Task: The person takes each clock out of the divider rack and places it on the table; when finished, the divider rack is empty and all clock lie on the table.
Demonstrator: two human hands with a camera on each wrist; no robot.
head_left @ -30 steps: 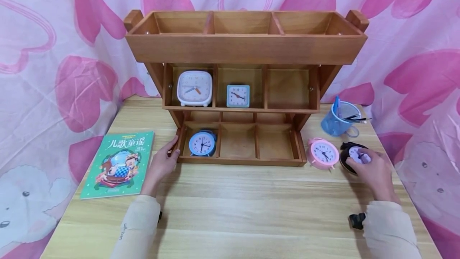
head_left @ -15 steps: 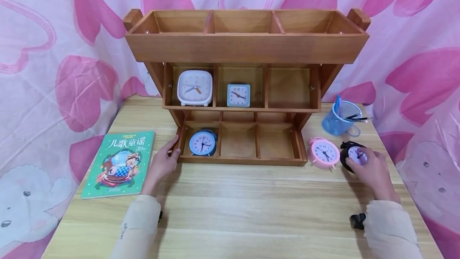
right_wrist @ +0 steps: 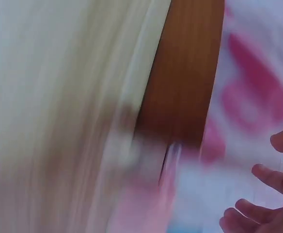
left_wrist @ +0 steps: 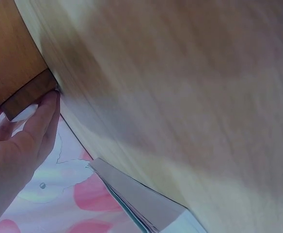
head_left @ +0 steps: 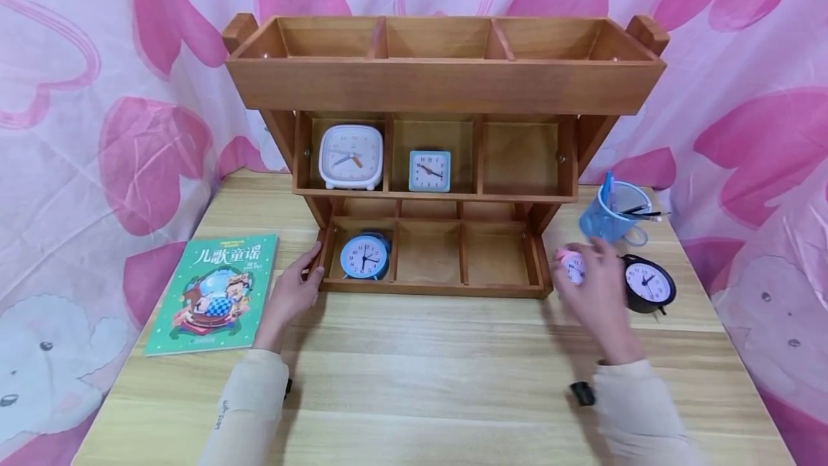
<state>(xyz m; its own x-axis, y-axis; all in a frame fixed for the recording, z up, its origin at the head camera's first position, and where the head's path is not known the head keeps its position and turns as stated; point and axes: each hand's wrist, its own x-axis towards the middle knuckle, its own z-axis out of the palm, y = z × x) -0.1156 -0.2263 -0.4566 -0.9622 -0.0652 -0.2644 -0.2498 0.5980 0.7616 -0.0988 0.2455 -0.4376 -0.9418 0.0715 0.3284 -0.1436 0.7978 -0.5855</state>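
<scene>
My left hand [head_left: 295,295] grips the lower left corner of a wooden tiered shelf [head_left: 440,86]; in the left wrist view, thumb and fingers lie on either side of the board's end [left_wrist: 31,92]. Over at the right, my right hand [head_left: 598,300] is above a pink alarm clock [head_left: 572,267] and partly hides it. The right wrist view has this hand's fingers [right_wrist: 272,180] spread, with nothing held between them; the pink clock is a blur there. Just right of the hand stands a black alarm clock [head_left: 649,285], apart from it.
On the shelf sit a white clock [head_left: 351,157], a small teal square clock [head_left: 430,171] and a blue alarm clock [head_left: 365,257]. A blue mesh pen cup [head_left: 604,216] stands behind the pink clock. A green book [head_left: 210,293] lies at the left on the wooden table [head_left: 440,380].
My right hand has let go of the black clock and moved left over the pink one. The black clock stays on the table. My left hand has not moved.
</scene>
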